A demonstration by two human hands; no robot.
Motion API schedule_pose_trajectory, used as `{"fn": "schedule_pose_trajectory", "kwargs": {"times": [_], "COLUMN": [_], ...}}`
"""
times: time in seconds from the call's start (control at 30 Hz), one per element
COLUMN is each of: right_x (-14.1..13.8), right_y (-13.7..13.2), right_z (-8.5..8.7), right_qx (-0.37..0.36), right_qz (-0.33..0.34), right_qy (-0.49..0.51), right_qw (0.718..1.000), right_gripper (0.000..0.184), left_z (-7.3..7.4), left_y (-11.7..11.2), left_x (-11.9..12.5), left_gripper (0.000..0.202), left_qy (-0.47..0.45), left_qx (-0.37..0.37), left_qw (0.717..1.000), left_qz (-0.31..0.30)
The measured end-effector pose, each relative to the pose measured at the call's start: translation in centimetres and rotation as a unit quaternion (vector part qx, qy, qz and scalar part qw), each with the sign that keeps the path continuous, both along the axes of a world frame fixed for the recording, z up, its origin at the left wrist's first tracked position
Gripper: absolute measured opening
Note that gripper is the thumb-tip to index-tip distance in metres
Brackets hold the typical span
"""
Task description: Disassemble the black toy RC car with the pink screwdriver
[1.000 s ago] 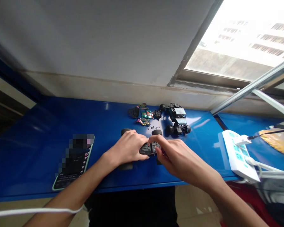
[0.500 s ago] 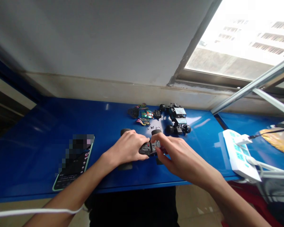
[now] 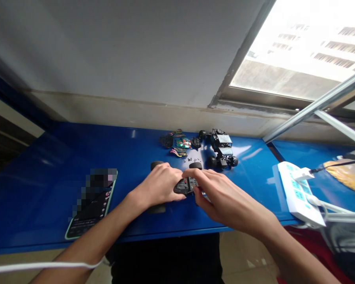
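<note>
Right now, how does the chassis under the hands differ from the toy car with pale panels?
The chassis is under the left hand, with the right hand at it; the toy car stands untouched. The chassis looks low and dark; the toy car has a raised cage with pale panels. Both have black wheels.

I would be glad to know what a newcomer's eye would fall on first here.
Probably the left hand and right hand, close together over a black wheeled chassis near the front edge of the blue table. Behind them, toward the wall, a toy truck stands right of a colourful car shell. The bright window at upper right also stands out.
</note>
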State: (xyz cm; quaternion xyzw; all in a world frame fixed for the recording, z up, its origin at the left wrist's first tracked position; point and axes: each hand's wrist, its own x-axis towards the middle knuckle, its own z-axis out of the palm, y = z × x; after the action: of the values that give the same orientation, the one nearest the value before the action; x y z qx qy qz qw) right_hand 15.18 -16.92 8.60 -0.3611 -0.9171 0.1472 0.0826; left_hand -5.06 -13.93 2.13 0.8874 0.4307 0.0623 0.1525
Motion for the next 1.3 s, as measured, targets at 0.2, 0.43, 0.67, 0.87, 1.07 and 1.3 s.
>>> {"fn": "schedule_pose_trajectory", "kwargs": {"times": [0.2, 0.43, 0.67, 0.87, 1.07, 1.3], "right_x": [-0.14, 0.15, -0.02, 0.35, 0.11, 0.53], "right_y": [0.26, 0.01, 0.15, 0.02, 0.12, 0.06], "right_z": [-0.6, -0.33, -0.64, -0.4, -0.37, -0.15], "right_qx": [0.037, -0.019, 0.006, -0.016, -0.002, -0.012], "right_qz": [-0.055, -0.011, -0.076, -0.037, -0.074, -0.037], "right_qy": [-0.051, 0.029, -0.055, 0.009, -0.043, 0.007], "right_qw": [0.996, 0.999, 0.996, 0.999, 0.996, 0.999], "right_gripper": [0.017, 0.028, 0.019, 0.023, 0.016, 0.019], "left_z": [-0.51, -0.2, -0.43, -0.71, -0.57, -0.29], "left_y": [0.06, 0.07, 0.11, 0.08, 0.05, 0.05], "left_x": [-0.24, -0.17, -0.34, -0.34, -0.27, -0.23], "left_gripper": [0.022, 0.023, 0.02, 0.022, 0.025, 0.024], "left_qy": [-0.026, -0.02, -0.036, -0.034, -0.028, -0.028], "left_qx": [0.004, -0.009, -0.014, -0.004, -0.006, -0.011], "left_qw": [1.0, 1.0, 0.999, 0.999, 0.999, 1.0], "left_qz": [-0.017, -0.002, -0.015, -0.013, -0.013, -0.008]}}
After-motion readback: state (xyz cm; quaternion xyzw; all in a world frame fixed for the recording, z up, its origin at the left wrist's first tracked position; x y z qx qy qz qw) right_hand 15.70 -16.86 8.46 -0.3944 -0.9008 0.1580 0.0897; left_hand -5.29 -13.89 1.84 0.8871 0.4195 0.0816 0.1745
